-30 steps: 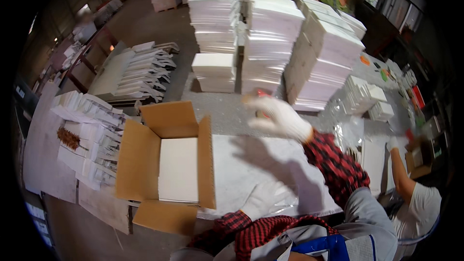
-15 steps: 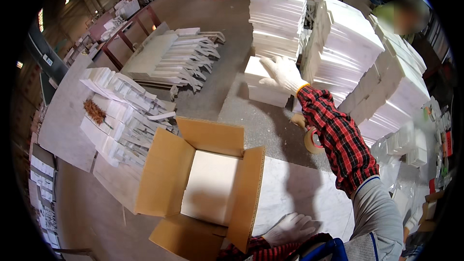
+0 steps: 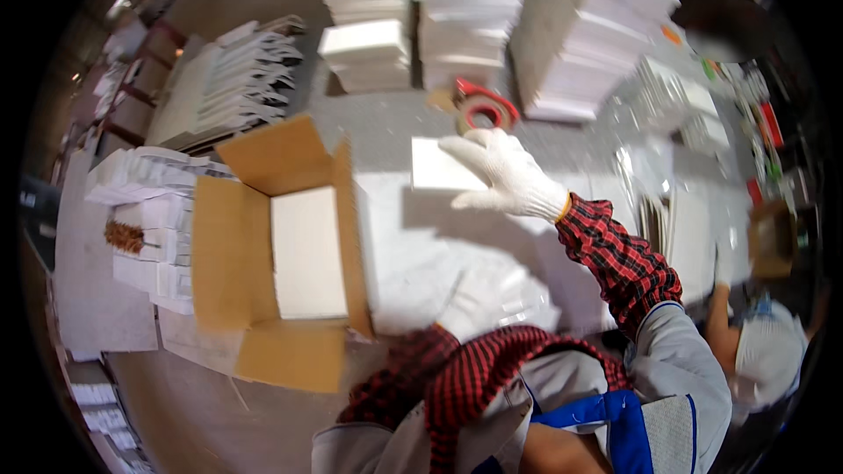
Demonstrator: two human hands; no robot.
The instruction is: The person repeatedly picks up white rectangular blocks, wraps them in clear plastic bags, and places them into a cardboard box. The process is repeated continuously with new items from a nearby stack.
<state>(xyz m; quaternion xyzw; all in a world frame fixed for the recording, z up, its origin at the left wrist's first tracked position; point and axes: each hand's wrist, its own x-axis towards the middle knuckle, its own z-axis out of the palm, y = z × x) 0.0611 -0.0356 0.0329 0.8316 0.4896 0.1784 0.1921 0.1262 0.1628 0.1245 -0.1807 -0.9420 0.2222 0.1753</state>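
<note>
My right hand [image 3: 509, 175], in a white knit glove, grips a white rectangular tile [image 3: 428, 163] by its right side, above the pale marble-like worktop [image 3: 395, 250]. Smeared by motion, my left hand [image 3: 479, 298], also gloved, is low over the worktop near my body. Some clear plastic [image 3: 537, 305] seems to lie beside it; its fingers cannot be made out. To the left stands an open cardboard box [image 3: 230, 250] with its flaps spread. A flat white piece [image 3: 307, 250] covers its bottom. Just beyond my right hand sits a red tape dispenser [image 3: 493, 105] with a roll of tape.
Tall stacks of white tiles [image 3: 479, 9] line the far side, with a shorter tile stack [image 3: 367, 53] left of them. Boards with a brown brush [image 3: 125, 235] lie left of the box. Small white blocks [image 3: 676, 101] and a person in a cap [image 3: 768, 351] are at right.
My right hand has come back from the short tile stack with a tile in it. My left hand has shifted over the worktop. The whole view has turned and moved rightward.
</note>
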